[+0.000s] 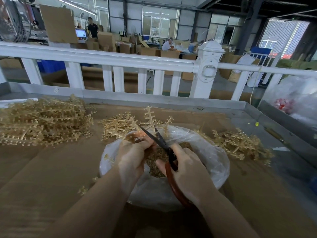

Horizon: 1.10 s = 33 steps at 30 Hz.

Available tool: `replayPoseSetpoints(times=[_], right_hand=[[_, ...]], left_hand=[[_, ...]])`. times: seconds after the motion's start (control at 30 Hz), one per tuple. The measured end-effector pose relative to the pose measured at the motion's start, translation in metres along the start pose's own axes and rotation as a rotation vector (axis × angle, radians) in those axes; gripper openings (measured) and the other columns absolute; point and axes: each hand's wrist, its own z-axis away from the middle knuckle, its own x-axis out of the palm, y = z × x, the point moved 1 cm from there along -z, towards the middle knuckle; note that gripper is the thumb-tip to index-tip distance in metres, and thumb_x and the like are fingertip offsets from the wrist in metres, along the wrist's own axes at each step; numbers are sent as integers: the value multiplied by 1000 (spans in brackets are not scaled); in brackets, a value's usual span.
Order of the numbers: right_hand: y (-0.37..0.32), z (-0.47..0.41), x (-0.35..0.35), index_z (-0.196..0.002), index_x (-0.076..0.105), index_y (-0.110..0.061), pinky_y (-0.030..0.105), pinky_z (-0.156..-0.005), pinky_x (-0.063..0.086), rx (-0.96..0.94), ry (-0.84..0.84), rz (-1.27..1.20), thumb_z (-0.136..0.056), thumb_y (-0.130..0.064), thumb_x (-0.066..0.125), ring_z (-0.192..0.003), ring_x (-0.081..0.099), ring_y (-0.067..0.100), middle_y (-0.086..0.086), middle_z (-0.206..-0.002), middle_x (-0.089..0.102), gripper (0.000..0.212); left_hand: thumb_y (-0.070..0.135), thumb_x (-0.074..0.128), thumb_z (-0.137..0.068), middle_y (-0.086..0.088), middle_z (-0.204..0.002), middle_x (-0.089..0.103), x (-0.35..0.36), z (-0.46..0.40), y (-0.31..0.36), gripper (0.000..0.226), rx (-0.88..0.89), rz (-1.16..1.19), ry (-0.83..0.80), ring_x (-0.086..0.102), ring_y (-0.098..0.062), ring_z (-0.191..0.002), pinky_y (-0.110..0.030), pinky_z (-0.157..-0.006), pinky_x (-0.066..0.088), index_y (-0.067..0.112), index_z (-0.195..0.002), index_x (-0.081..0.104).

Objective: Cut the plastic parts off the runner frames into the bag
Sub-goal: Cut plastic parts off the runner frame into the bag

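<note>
Forearms reach from the near edge toward the bag, a clear plastic sack lying open-mouthed on the cardboard that covers the table. Over the bag's left rim the left hand curls its fingers round the lower end of a runner frame; the tan frame's long axis rises up and away from the bag, its tips pointing toward the fence. Over the bag's middle the right hand grips the red-brown handles of the scissors, whose dark blades stand parted and point up and left, across the frame just above the left fingers. Inside the bag lies a heap of cut parts.

Far left of the bag sits a big pile of frames; a smaller pile lies just behind the bag, another to its right. Beyond the bag a grey metal rim edges the table, then a white fence. Past it the hall holds cartons, windows and two workers.
</note>
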Motion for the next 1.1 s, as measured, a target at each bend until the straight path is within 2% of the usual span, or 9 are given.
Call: replayPoseSetpoints(times=[0.1, 0.23, 0.47, 0.6, 0.7, 0.77, 0.97, 1.03, 1.1], right_hand=[[0, 1, 0, -97, 42, -35, 26, -77, 36, 14, -11, -19, -84, -62, 45, -90, 45, 10, -10, -89, 49, 30], [0, 1, 0, -96, 45, -34, 24, -71, 36, 18, 6, -32, -82, -65, 42, -86, 48, 9, -10, -86, 50, 34], [-2, 0, 2, -99, 49, -33, 23, -72, 36, 44, 34, -75, -85, -61, 47, -85, 49, 6, -10, -86, 51, 31], [-2, 0, 0, -99, 50, -33, 26, -75, 42, 44, 39, -100, -82, -60, 46, -86, 51, 9, -8, -87, 54, 32], [-1, -1, -4, -96, 50, -33, 27, -75, 43, 45, 29, -107, -84, -59, 48, -85, 52, 8, -8, -85, 55, 29], [0, -1, -5, -91, 46, -34, 28, -74, 43, 47, 23, -111, -84, -59, 47, -85, 52, 9, -8, -84, 55, 26], [-1, -2, -6, -90, 46, -34, 27, -71, 42, 58, 35, -160, -86, -55, 49, -82, 54, 9, -8, -82, 56, 22], [0, -1, -4, -91, 46, -34, 29, -73, 44, 54, 19, -124, -84, -58, 47, -83, 53, 10, -7, -83, 55, 26], [0, 0, -2, -97, 47, -34, 28, -75, 44, 43, 17, -71, -84, -60, 44, -86, 52, 9, -8, -86, 54, 30]], left_hand=[[-15, 55, -84, -7, -57, 66, 0, 2, 0, 16, -5, 1, -20, 64, -13, -48, -19, -49, 54, -1, -77, 61], [-12, 56, -84, -10, -66, 63, -2, 1, -1, 17, -37, 2, -66, 59, -13, -50, -21, -53, 55, 1, -76, 62], [-8, 59, -80, -9, -65, 62, 1, 2, -1, 10, -104, 68, -128, 59, -11, -45, -18, -50, 53, -1, -87, 61], [-6, 63, -75, -10, -72, 62, -1, -1, -1, 25, -122, 82, -138, 61, -11, -48, -18, -50, 54, -2, -99, 60], [-8, 63, -77, -11, -75, 64, -5, -5, -3, 17, -97, 71, -126, 64, -16, -59, -23, -57, 57, 3, -90, 59], [-9, 65, -77, -8, -71, 67, -6, -6, -3, 18, -47, 47, -93, 65, -18, -64, -26, -61, 58, 7, -84, 59], [-10, 67, -74, -6, -68, 68, -2, -2, -5, 22, 77, -26, -94, 65, -19, -67, -27, -63, 53, 9, -81, 59], [-11, 65, -76, -11, -77, 68, -1, -3, -5, 19, 77, -28, -103, 64, -20, -70, -28, -65, 55, 4, -86, 60], [-12, 63, -79, -19, -92, 65, -1, -4, -5, 25, 61, -31, -116, 62, -23, -74, -29, -70, 56, -7, -102, 59]])
